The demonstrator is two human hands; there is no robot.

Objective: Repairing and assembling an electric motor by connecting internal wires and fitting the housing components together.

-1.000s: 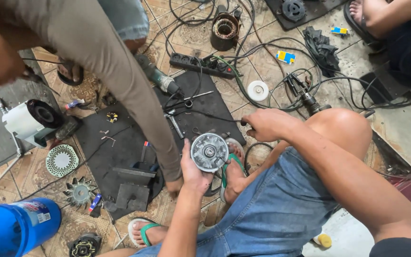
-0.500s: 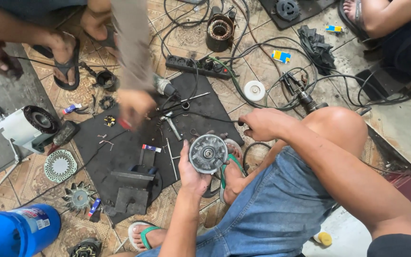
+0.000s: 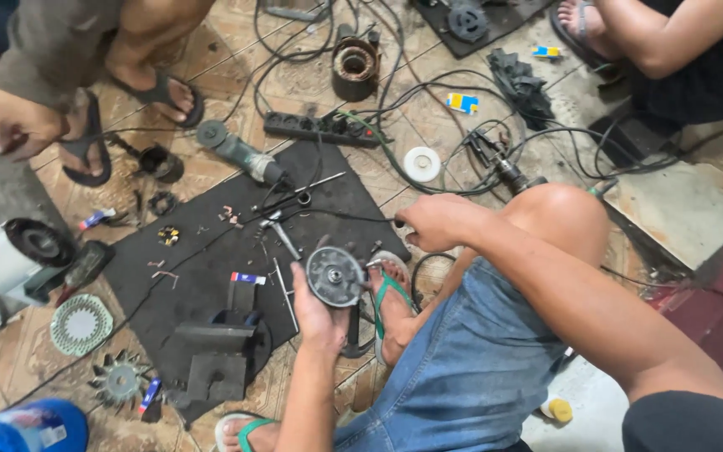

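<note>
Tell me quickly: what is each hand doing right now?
Left hand: closed around a round metal motor part.
Right hand: fingers curled by a thin black wire; grip cannot be told.

Other person's arm gone from over the black mat [image 3: 211, 251]: a second ago it stretched across the mat to near your left hand [image 3: 318, 311]; half a second ago that hand hovered by the angle grinder [image 3: 240, 155]. Now it sits drawn back at the upper left, other person's hand [image 3: 14, 121] closed near a sandalled foot. More of the mat lies uncovered. Your right hand [image 3: 437, 222] has slid slightly left, off the knee. The round motor part [image 3: 335, 276] in your left hand sits a touch lower.
</note>
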